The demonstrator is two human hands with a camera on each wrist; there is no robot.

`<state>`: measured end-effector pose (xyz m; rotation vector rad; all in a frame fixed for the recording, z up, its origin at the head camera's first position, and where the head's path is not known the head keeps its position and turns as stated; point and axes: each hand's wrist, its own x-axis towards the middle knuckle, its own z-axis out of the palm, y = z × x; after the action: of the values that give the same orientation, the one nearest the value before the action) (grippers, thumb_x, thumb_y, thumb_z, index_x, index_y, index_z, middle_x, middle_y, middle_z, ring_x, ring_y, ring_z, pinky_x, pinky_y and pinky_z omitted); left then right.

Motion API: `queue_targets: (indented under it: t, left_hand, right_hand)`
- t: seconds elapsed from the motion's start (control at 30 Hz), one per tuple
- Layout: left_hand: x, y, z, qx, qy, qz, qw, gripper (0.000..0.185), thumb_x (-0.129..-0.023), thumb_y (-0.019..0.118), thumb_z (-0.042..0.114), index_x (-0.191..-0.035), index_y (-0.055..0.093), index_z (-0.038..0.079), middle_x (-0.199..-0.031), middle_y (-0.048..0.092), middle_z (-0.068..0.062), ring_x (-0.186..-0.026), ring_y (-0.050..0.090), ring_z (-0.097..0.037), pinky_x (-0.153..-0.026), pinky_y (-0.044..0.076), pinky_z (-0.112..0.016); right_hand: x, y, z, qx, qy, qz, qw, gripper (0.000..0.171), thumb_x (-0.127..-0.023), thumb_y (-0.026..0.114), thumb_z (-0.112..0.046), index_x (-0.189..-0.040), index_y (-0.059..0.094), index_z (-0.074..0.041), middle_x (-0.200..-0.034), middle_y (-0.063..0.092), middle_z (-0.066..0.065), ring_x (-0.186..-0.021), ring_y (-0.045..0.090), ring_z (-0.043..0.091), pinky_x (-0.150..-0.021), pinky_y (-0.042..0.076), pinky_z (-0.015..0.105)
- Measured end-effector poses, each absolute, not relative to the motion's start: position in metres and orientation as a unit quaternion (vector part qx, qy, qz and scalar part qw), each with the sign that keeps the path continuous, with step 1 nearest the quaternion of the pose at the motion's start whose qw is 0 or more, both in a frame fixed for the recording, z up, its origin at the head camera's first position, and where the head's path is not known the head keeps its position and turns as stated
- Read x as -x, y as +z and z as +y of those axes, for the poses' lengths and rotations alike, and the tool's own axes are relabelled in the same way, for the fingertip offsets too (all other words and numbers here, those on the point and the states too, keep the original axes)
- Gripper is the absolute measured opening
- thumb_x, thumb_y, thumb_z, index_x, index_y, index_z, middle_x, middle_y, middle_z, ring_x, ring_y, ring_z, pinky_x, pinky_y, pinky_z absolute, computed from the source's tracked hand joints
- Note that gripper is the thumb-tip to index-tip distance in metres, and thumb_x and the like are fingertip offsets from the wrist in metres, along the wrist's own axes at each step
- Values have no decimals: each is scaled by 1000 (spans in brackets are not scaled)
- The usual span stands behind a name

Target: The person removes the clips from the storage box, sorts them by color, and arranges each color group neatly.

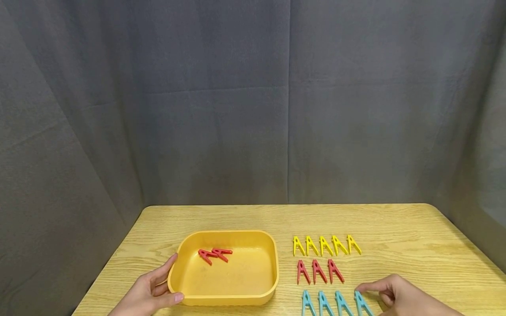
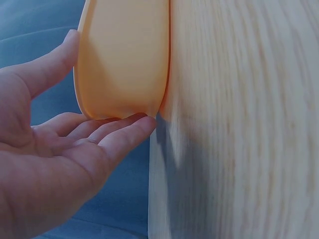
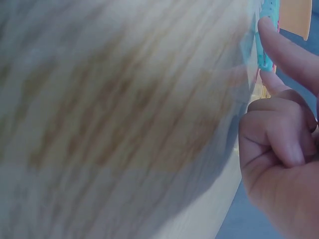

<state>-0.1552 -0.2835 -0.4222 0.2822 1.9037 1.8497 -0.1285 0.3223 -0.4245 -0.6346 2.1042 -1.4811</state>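
My left hand (image 1: 152, 292) rests against the left end of a yellow plastic tub (image 1: 227, 299), thumb at its near corner and extended fingers along its side. Inside the tub lie two red clothespins (image 1: 206, 256). In the left wrist view, the fingers (image 2: 124, 134) touch the tub wall. At the right, my right hand (image 1: 399, 296) pinches the rightmost light-blue clothespin (image 1: 361, 303), at the end of a row of several. The right wrist view shows thumb and finger at opposite ends of this blue clothespin (image 3: 268, 57), with the other fingers folded.
Behind the blue row, three red clothespins (image 1: 302, 272) lie side by side. Farther back is a row of several yellow clothespins (image 1: 311, 245). Everything stands on a wood-grain table (image 1: 415, 237), with grey curtains (image 1: 221, 131) at its back and sides.
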Motion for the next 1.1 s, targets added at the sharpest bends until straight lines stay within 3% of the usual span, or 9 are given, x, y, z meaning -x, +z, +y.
queue_targets:
  t: [0.27,0.5,0.63,0.9,1.1]
  left_hand:
    - [154,-423,-285,-105,675,692,234,100,-99,74,5,-163,-2,-8,-164,3,-38,-144,35,-54,-101,55,-43]
    - [154,-424,-286,-105,678,688,237,100,-100,73,5,-163,-3,-9,-164,2,-39,-144,35,-53,-101,55,-43]
    - [154,-424,-286,-103,676,690,237,99,-100,73,5,-163,-3,-8,-165,2,-39,-144,35,-53,-101,55,-43]
    - [156,-421,-286,-123,680,684,232,99,-102,70,4,-163,-6,-7,-165,3,-37,-145,36,-51,-102,54,-41]
    - [157,-419,-286,-127,675,690,231,95,-104,68,6,-164,-4,-6,-166,7,-35,-146,39,-45,-103,54,-38]
  right_hand:
    - [129,-427,322,232,-555,758,254,49,-87,66,17,-135,57,21,-65,15,15,-53,16,15,-46,15,34]
    - [130,-428,322,241,-551,758,252,49,-87,66,16,-135,57,21,-64,16,15,-53,16,16,-50,24,24]
    - [130,-425,323,226,-549,763,257,48,-90,69,13,-136,57,20,-65,16,13,-53,16,16,-47,16,33]
    - [132,-393,315,229,-498,812,203,47,-93,77,0,-133,61,19,-60,19,11,-51,16,13,-43,20,33]
    - [142,-360,289,241,-433,857,141,44,-89,84,-5,-126,70,11,-60,19,2,-54,18,10,-54,35,25]
